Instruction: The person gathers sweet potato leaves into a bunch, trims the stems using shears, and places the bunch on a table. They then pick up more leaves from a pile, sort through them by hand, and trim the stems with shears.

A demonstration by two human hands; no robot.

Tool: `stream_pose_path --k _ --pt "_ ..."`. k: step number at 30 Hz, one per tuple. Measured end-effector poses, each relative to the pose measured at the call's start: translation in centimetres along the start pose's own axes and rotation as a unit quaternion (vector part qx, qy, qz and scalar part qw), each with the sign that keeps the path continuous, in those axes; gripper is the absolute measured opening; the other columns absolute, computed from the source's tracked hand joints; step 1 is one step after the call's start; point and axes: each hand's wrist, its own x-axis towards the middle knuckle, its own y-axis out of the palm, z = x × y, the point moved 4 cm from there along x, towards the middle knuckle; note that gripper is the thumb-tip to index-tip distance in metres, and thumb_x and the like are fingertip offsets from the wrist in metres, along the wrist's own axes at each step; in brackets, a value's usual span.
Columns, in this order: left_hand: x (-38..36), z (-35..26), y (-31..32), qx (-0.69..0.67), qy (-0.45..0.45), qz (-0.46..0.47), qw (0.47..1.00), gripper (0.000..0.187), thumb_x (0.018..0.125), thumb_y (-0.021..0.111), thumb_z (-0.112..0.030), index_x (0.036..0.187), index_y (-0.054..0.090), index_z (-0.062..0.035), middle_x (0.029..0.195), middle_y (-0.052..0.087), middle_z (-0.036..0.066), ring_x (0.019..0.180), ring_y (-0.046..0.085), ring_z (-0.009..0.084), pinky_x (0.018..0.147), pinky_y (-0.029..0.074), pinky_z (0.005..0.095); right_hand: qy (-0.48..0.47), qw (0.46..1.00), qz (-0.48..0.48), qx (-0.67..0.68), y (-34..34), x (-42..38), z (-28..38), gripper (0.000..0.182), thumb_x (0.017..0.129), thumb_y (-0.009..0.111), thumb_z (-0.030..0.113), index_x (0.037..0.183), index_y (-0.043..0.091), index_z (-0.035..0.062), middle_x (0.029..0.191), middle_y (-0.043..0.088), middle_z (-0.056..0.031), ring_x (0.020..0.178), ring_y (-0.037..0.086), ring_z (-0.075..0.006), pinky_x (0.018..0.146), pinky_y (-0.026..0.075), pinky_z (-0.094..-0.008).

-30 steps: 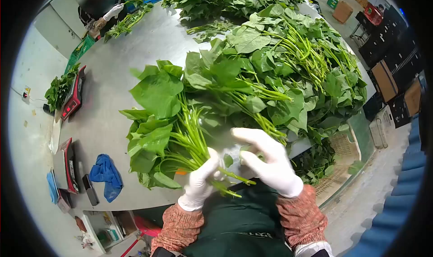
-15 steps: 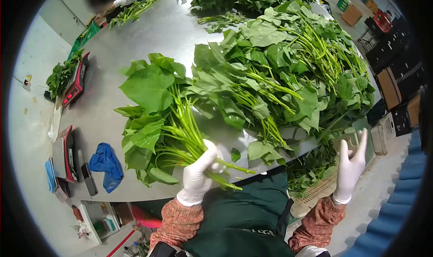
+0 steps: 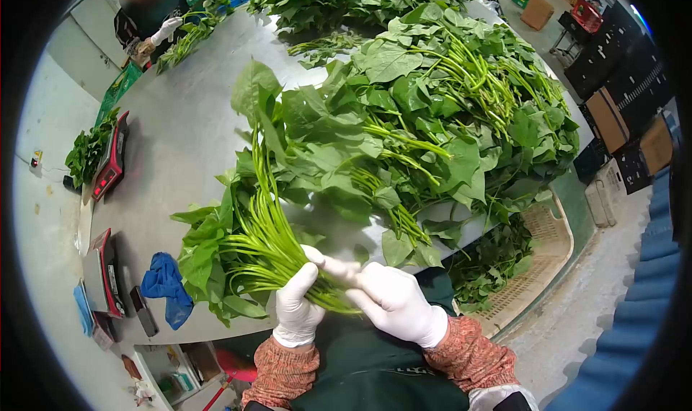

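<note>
A bunch of sweet potato leaves (image 3: pixel 263 227), with long green stems and broad leaves, lies tilted over the near part of the metal table. My left hand (image 3: pixel 303 295), in a white glove, is wrapped round its stems near the cut ends. Close against those ends is my right hand (image 3: pixel 396 299), also gloved, its fingers curled in beside my left fingers. Whatever sits between the right fingers is hidden. Just beyond the bunch, a large heap of the same greens (image 3: pixel 461 122) covers the table's right side.
Two red scales (image 3: pixel 109 162) (image 3: pixel 108 274) stand along the left edge, near a blue cloth (image 3: pixel 167 288) and a dark phone-like object (image 3: pixel 143 311). A beige crate (image 3: pixel 551 245) of greens sits below right. Across the table, another person's gloved hand (image 3: pixel 167 30) holds greens.
My right hand has come in from the far right, where it was open, to the stem ends. The bunch in my left hand has shifted slightly and its stems look more gathered.
</note>
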Motion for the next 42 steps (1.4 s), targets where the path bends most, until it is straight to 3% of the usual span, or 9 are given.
stream_pose_path --k 5,11,18,23,26,30,34,38,42 --pt "0.9 0.0 0.9 0.012 0.023 -0.006 1.000 0.008 0.096 0.050 -0.011 0.101 0.051 -0.0038 0.066 0.047 0.003 0.063 0.048 0.0176 0.078 0.051 0.0439 0.000 0.997 -0.013 -0.074 -4.1 1.9 0.4 0.013 0.083 0.067 0.013 0.094 0.067 0.0062 0.081 0.063 -0.0100 0.069 0.062 -0.0283 0.061 0.050 -0.0360" --pt "0.6 -3.5 1.2 0.109 0.160 -0.006 0.981 0.012 0.094 0.058 -0.017 0.096 0.050 -0.0080 0.065 0.040 0.001 0.061 0.044 0.0161 0.065 0.043 0.0358 -0.062 0.898 -0.240 -0.362 -10.3 6.0 -0.6 0.022 0.078 0.069 0.010 0.099 0.067 0.0054 0.091 0.063 -0.0080 0.073 0.061 -0.0263 0.064 0.048 -0.0348" --pt "-0.1 -4.2 1.0 0.101 0.174 -0.039 0.979 0.009 0.093 0.056 -0.011 0.098 0.049 -0.0080 0.065 0.039 0.001 0.059 0.042 0.0157 0.064 0.041 0.0355 0.026 0.811 -0.090 -0.578 -10.4 11.1 -5.6 0.016 0.078 0.069 0.012 0.071 0.055 0.0095 0.076 0.053 -0.0077 0.070 0.060 -0.0265 0.060 0.048 -0.0387" --pt "0.2 -4.2 0.2 0.082 0.167 -0.060 0.981 0.008 0.093 0.055 -0.013 0.098 0.050 -0.0084 0.065 0.039 0.000 0.059 0.041 0.0151 0.063 0.041 0.0351 -0.032 0.904 -0.213 -0.370 -12.4 10.0 -3.9 0.006 0.084 0.065 0.014 0.083 0.064 0.0082 0.074 0.058 -0.0104 0.063 0.061 -0.0262 0.057 0.048 -0.0341" --pt "0.7 -4.1 -0.1 0.071 0.154 -0.074 0.983 0.005 0.096 0.053 -0.013 0.097 0.049 -0.0096 0.066 0.036 -0.002 0.059 0.038 0.0117 0.062 0.039 0.0302 0.054 0.966 -0.245 -0.064 -13.6 8.9 -4.6 0.013 0.089 0.063 0.008 0.098 0.066 0.0008 0.071 0.062 -0.0030 0.058 0.052 -0.0082 0.053 0.042 -0.0259" --pt "1.0 -3.6 -0.4 0.053 0.121 -0.108 0.985 0.004 0.097 0.051 -0.013 0.096 0.049 -0.0100 0.067 0.035 -0.003 0.059 0.037 0.0106 0.062 0.038 0.0288 0.224 0.919 -0.224 0.232 -11.9 6.8 -3.6 0.014 0.093 0.061 0.012 0.097 0.065 -0.0006 0.073 0.058 0.0045 0.053 0.041 0.0013 0.048 0.031 -0.0157" --pt "1.0 -2.5 -0.8 0.033 0.084 -0.145 0.985 0.004 0.097 0.052 -0.013 0.099 0.051 -0.0098 0.067 0.036 -0.003 0.061 0.039 0.0111 0.063 0.038 0.0299 0.209 0.908 -0.247 0.267 -8.3 5.1 -2.6 0.014 0.094 0.059 0.006 0.105 0.062 -0.0013 0.077 0.060 0.0023 0.055 0.043 0.0010 0.048 0.034 -0.0160" --pt "0.6 0.0 -0.1 0.053 0.041 -0.119 0.991 0.020 0.096 0.057 -0.015 0.112 0.055 -0.0037 0.082 0.056 0.006 0.072 0.053 0.0165 0.073 0.046 0.0352 0.178 0.928 -0.235 0.226 -3.9 3.2 -1.7 0.017 0.087 0.065 -0.001 0.103 0.062 -0.0061 0.091 0.067 -0.0074 0.083 0.063 -0.0118 0.074 0.050 -0.0252" --pt "0.8 1.2 1.5 0.022 -0.013 -0.151 0.988 0.027 0.092 0.061 -0.014 0.116 0.055 -0.0004 0.102 0.062 0.012 0.077 0.059 0.0178 0.076 0.051 0.0302 0.147 0.965 -0.118 0.181 -1.1 1.8 -1.3 0.012 0.086 0.066 -0.001 0.097 0.064 -0.0041 0.087 0.064 -0.0062 0.072 0.060 -0.0101 0.065 0.048 -0.0240"
